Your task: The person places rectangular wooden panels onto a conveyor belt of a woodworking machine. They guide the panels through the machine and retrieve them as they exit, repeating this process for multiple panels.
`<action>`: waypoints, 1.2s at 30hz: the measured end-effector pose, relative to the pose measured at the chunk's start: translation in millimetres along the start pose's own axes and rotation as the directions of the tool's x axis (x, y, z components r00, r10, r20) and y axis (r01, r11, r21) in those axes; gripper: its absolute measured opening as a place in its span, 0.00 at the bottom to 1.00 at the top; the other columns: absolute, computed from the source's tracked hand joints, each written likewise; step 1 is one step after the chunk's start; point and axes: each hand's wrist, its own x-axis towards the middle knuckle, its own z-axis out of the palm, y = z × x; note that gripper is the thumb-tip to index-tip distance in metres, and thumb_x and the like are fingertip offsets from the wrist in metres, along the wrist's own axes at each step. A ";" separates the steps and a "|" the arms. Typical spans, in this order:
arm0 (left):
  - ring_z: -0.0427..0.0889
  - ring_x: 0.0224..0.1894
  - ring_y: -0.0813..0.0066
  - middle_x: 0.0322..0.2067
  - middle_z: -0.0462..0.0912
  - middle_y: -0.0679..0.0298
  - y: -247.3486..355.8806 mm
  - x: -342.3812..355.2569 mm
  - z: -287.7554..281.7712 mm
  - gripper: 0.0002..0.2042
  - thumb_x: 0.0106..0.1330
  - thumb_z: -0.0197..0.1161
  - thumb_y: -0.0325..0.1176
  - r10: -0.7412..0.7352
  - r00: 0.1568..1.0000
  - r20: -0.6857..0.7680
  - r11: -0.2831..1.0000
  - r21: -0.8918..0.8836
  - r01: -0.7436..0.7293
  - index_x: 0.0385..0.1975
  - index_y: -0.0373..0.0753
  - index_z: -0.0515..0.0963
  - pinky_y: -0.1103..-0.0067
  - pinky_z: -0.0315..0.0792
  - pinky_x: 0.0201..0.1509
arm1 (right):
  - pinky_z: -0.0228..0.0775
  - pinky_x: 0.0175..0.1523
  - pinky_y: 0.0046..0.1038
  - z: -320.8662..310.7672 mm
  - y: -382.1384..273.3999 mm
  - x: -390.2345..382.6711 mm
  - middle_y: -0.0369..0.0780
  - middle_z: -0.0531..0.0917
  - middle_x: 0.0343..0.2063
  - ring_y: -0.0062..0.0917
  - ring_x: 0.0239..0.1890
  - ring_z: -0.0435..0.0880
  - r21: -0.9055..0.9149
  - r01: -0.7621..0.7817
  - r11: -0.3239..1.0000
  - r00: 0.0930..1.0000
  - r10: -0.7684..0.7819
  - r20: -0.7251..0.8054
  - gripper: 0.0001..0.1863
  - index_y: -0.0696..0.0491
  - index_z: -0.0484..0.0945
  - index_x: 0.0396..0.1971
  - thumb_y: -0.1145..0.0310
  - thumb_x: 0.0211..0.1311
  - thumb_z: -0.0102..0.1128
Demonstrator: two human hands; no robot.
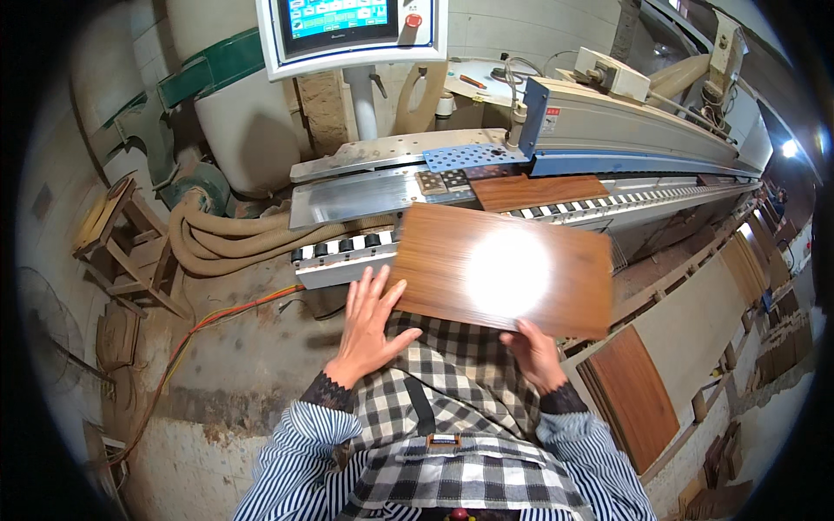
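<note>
A rectangular wood-grain board point(434, 269), with glare across its middle, is raised in front of me above my checked apron. My right hand point(533, 354) grips its lower edge toward the right. My left hand point(368, 334) is at its lower left corner, fingers spread and stretched out against the edge. Behind the board lies the machine's row of black rollers point(335, 250) beside a metal feed plate point(343, 200). Another wood-grain board point(534, 189) lies on the machine farther back.
A control screen point(330, 16) stands above. At left are thick hoses point(208, 239), a wooden stand point(122, 252), a fan point(54, 339) and orange cables point(221, 314) on the floor. Stacked boards point(634, 391) lie at right beside the long machine beam point(643, 139).
</note>
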 end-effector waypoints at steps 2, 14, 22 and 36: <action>0.47 0.73 0.50 0.70 0.53 0.55 -6.3 -5.2 -8.4 0.35 0.58 0.65 0.53 -0.026 0.997 -0.066 0.989 0.142 0.035 0.65 0.47 0.65 0.52 0.39 0.73 | 0.77 0.46 0.27 33.8 11.2 32.2 0.40 0.83 0.36 0.27 0.36 0.84 -0.032 -0.077 0.997 0.994 0.080 0.080 0.11 0.60 0.78 0.43 0.68 0.67 0.58; 0.61 0.67 0.50 0.63 0.68 0.51 -84.2 20.2 -32.4 0.26 0.62 0.62 0.49 -0.230 0.953 -0.196 0.896 0.340 0.286 0.57 0.43 0.74 0.60 0.51 0.71 | 0.77 0.48 0.25 89.8 10.6 74.9 0.46 0.77 0.55 0.27 0.45 0.83 -0.189 -0.088 0.978 0.951 0.139 0.277 0.26 0.57 0.63 0.63 0.60 0.71 0.51; 0.60 0.68 0.49 0.63 0.67 0.48 -114.3 84.1 -18.1 0.28 0.60 0.63 0.54 -0.339 0.923 -0.180 0.884 0.275 0.378 0.56 0.42 0.75 0.58 0.52 0.71 | 0.69 0.57 0.35 -102.9 -44.7 -27.6 0.47 0.82 0.44 0.40 0.48 0.79 -0.991 0.112 -0.077 0.912 -0.387 0.134 0.22 0.57 0.76 0.51 0.69 0.55 0.64; 0.51 0.71 0.47 0.68 0.57 0.46 -134.1 88.4 -22.3 0.34 0.57 0.64 0.59 -0.344 0.928 -0.145 0.902 0.224 0.370 0.59 0.43 0.73 0.56 0.40 0.74 | 0.59 0.65 0.43 -177.8 -19.0 -100.3 0.47 0.72 0.59 0.47 0.62 0.67 -0.805 -0.132 -0.578 0.874 -0.451 0.181 0.21 0.57 0.74 0.52 0.78 0.55 0.50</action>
